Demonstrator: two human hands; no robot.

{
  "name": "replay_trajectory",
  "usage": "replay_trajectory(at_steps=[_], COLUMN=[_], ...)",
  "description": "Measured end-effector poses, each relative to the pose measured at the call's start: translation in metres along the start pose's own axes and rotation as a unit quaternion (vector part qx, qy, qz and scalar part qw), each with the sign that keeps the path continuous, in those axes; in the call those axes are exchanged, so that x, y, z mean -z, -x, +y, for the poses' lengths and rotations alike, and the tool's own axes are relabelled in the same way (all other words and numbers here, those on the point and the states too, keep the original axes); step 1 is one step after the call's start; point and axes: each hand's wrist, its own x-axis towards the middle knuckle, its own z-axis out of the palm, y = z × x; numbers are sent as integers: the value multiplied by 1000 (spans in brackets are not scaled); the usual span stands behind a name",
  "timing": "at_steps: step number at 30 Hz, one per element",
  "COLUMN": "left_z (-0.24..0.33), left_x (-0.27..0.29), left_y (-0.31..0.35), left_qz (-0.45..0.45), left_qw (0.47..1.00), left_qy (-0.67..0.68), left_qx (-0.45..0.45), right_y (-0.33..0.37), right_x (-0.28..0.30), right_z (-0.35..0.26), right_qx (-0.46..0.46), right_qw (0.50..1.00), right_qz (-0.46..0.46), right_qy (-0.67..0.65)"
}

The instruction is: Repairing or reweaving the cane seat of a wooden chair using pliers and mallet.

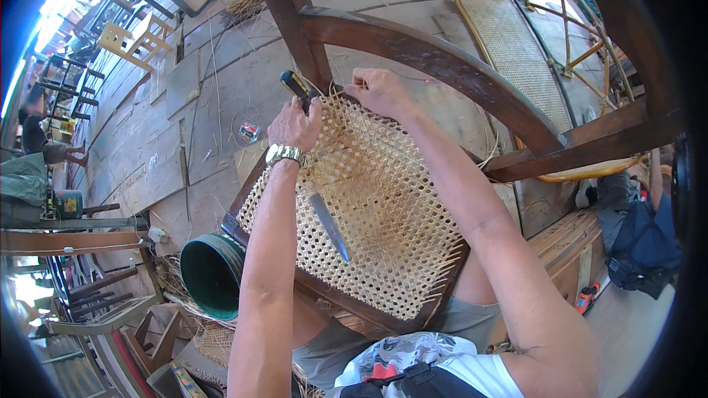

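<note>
A wooden chair lies across my lap, its seat a woven cane panel (pixel 383 206) with an open hole pattern. At the seat's far corner, by the dark chair post (pixel 295 22), my left hand (pixel 295 125) is closed on a tool with a black-and-yellow handle (pixel 293 82); its tip is hidden. Just to the right, the fingers of my right hand (pixel 380 92) pinch a thin cane strand (pixel 336 91) at the frame edge. A bare knife blade (pixel 330 228) rests on the weave beside my left forearm. Short strand ends stick out along the seat's right edge.
A dark green bucket (pixel 214 276) stands left of the seat. The chair's curved rail (pixel 435 51) arches beyond my right hand. A cane-panelled frame (pixel 509 44) stands far right, and a small wooden chair (pixel 136 40) far left. Loose strands (pixel 243 7) lie on the floor.
</note>
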Motion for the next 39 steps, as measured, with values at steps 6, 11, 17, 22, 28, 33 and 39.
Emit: replay_trajectory(at_steps=[6, 11, 17, 22, 28, 33, 39], left_z=[-22, 19, 60, 85, 53, 69, 77], left_x=[-10, -5, -12, -29, -42, -40, -49], left_y=[29, 73, 39, 26, -11, 6, 18], left_qz=[286, 231, 101, 70, 97, 81, 56], left_qw=[942, 946, 991, 990, 951, 968, 945], left_qy=[48, 80, 28, 118, 282, 230, 320], left_qx=[-169, -211, -80, 18, 79, 52, 20], right_y=[-16, -16, -12, -22, -25, -18, -24], right_x=[-6, 0, 0, -11, -11, -5, -11], right_z=[-8, 1, -12, 2, -2, 0, 5], right_qx=[183, 207, 89, 153, 113, 137, 168], right_qw=[963, 956, 991, 974, 982, 974, 963], right_qz=[113, 121, 48, 144, 135, 162, 187], right_qy=[162, 172, 88, 86, 74, 81, 101])
